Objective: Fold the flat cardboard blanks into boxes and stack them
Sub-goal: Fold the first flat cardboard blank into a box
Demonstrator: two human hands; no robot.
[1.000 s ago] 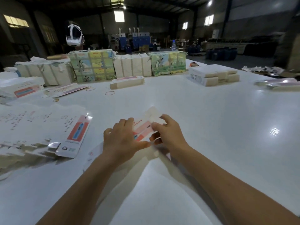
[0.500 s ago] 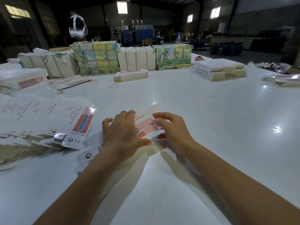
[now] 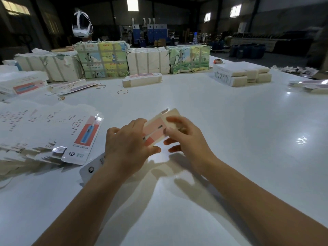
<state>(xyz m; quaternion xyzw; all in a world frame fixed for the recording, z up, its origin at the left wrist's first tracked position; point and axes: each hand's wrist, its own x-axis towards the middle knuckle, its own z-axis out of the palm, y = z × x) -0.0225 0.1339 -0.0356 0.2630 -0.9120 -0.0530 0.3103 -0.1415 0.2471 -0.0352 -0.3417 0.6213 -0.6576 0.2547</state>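
A white cardboard blank with a red panel (image 3: 156, 129) is held just above the white table (image 3: 248, 139), near its middle. My left hand (image 3: 127, 146) grips its near left part, thumb underneath. My right hand (image 3: 184, 137) pinches its far right end, where a plain flap stands up. The blank's white tail (image 3: 92, 167) shows below my left wrist. A fanned heap of flat blanks (image 3: 44, 132) lies to the left, the top one printed with a red and blue panel.
Wrapped bundles (image 3: 103, 59) line the far edge. A folded box (image 3: 142, 81) lies in front of them. White stacks (image 3: 243, 73) stand at the back right, more blanks at the far left (image 3: 23, 84). Rubber bands (image 3: 122, 91) lie loose on the table.
Both hands have lifted the blank off the table and tilted it up. My right hand has moved onto its far end, and the end flap now stands up.
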